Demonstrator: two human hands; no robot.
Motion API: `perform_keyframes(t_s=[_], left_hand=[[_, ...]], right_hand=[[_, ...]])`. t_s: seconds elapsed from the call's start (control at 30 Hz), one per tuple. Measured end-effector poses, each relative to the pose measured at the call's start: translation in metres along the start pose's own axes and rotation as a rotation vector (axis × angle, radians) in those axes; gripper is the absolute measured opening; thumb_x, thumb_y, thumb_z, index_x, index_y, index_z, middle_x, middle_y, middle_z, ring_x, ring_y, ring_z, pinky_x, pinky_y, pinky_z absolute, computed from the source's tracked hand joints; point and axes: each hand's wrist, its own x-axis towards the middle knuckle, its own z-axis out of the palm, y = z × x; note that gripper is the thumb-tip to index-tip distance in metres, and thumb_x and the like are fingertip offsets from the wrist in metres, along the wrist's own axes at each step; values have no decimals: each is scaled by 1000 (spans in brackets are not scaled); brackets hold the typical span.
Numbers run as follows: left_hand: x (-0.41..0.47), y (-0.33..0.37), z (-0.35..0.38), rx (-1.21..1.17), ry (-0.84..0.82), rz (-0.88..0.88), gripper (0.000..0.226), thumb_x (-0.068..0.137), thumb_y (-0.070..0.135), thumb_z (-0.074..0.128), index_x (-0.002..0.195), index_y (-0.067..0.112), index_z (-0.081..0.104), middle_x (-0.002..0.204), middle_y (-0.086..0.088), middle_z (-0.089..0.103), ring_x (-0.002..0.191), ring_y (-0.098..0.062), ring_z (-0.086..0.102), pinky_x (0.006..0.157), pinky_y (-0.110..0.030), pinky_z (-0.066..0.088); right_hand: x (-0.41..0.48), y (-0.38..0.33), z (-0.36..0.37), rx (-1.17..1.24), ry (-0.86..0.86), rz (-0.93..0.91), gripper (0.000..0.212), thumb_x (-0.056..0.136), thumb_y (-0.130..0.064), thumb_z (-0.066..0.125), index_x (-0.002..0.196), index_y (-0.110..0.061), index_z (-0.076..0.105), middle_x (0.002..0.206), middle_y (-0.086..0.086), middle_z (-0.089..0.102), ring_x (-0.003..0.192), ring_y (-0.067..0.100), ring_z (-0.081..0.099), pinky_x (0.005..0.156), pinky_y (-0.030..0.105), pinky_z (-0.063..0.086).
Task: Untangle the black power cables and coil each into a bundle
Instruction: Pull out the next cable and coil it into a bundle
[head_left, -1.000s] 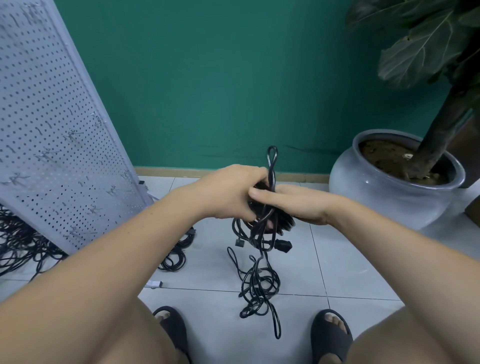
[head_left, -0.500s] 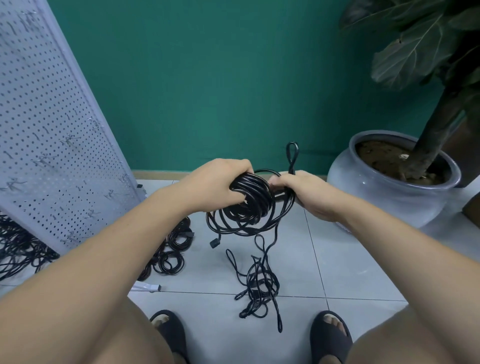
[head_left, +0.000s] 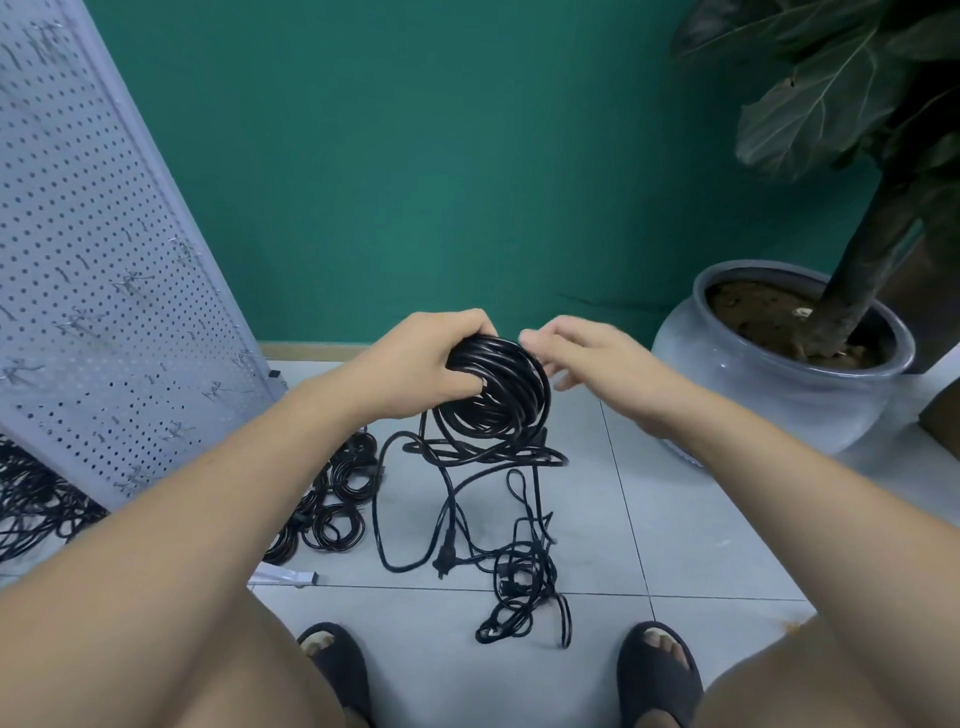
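My left hand (head_left: 421, 364) grips a round coil of black power cable (head_left: 501, 402) at its upper left, held above the tiled floor. My right hand (head_left: 587, 353) hovers at the coil's upper right, blurred, fingers loosely bent; it seems to hold nothing. From the coil a loose strand hangs down to a tangled heap of black cable (head_left: 519, 577) on the floor, with a plug (head_left: 445, 558) dangling beside it.
Several coiled cable bundles (head_left: 337, 499) lie on the floor to the left. A perforated white panel (head_left: 93, 291) leans at the left with more cables (head_left: 31, 504) under it. A grey plant pot (head_left: 779, 364) stands at the right. My sandalled feet (head_left: 657, 670) are near the bottom edge.
The coil has turned to face me and been lifted slightly. My right hand has let go of the upright cable loop and moved off the coil; more cable now hangs loose below.
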Motion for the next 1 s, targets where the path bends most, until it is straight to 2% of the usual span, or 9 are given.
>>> perform_keyframes(t_s=[0.1, 0.2, 0.33, 0.5, 0.57, 0.67, 0.8, 0.9, 1.0], left_hand=[[-1, 4, 0, -74, 43, -26, 26, 80, 14, 68, 99, 31, 63, 84, 13, 69, 77, -10, 62, 70, -33, 52], [-2, 10, 0, -131, 81, -33, 28, 76, 17, 68, 99, 33, 65, 85, 13, 71, 78, -11, 65, 70, -33, 55], [0, 15, 0, -213, 92, -85, 32, 76, 10, 69, 97, 34, 67, 83, 14, 72, 71, -8, 64, 66, -28, 51], [1, 6, -5, -455, 175, -139, 29, 72, 13, 65, 99, 23, 72, 77, 5, 67, 70, -14, 58, 70, -32, 48], [1, 4, -7, -512, 224, -149, 30, 74, 8, 63, 99, 20, 73, 77, 4, 65, 71, -15, 54, 71, -32, 44], [2, 2, -10, -515, 279, -145, 30, 75, 8, 62, 100, 21, 73, 82, 1, 67, 73, -16, 55, 72, -34, 46], [2, -9, -18, -494, 376, -180, 26, 74, 15, 63, 97, 22, 72, 78, 5, 63, 70, -14, 52, 70, -32, 43], [4, -24, -28, -512, 490, -239, 24, 74, 18, 64, 96, 23, 73, 79, 8, 64, 72, -13, 52, 72, -32, 43], [5, -36, -32, -518, 566, -285, 22, 78, 17, 65, 97, 24, 73, 80, 10, 64, 73, -12, 52, 72, -31, 43]], right_hand=[[-7, -2, 13, -47, -175, -22, 40, 91, -56, 81, 115, -25, 73, 108, -13, 78, 102, 11, 73, 99, 37, 56], [-6, -3, 18, -96, -130, -46, 41, 83, -43, 89, 116, -29, 69, 108, -3, 78, 102, 22, 73, 95, 47, 60], [-4, -11, 20, -209, -48, -136, 46, 81, -27, 89, 115, -34, 58, 100, -11, 74, 88, 5, 69, 80, 33, 57], [4, 16, 4, 48, -261, -4, 100, 64, -23, 107, 146, -36, 51, 140, -2, 68, 129, 16, 68, 112, 48, 54], [5, 27, 10, -38, -338, 72, 79, 73, -20, 102, 139, -30, 59, 132, 0, 74, 121, 16, 73, 112, 45, 55], [1, 24, 23, -325, -352, 76, 21, 99, -35, 80, 112, -20, 73, 102, -7, 81, 99, 13, 76, 97, 33, 58], [-9, 11, 24, -504, -290, 34, 44, 112, -51, 49, 84, -20, 63, 77, -7, 69, 74, 19, 63, 69, 29, 47], [-15, 18, 16, -740, -196, 1, 57, 110, -63, 38, 89, -16, 61, 82, 0, 66, 78, 25, 62, 74, 42, 53], [-24, 22, 15, -825, -234, 41, 51, 112, -59, 40, 93, -18, 63, 89, -2, 71, 82, 23, 66, 77, 43, 55]])
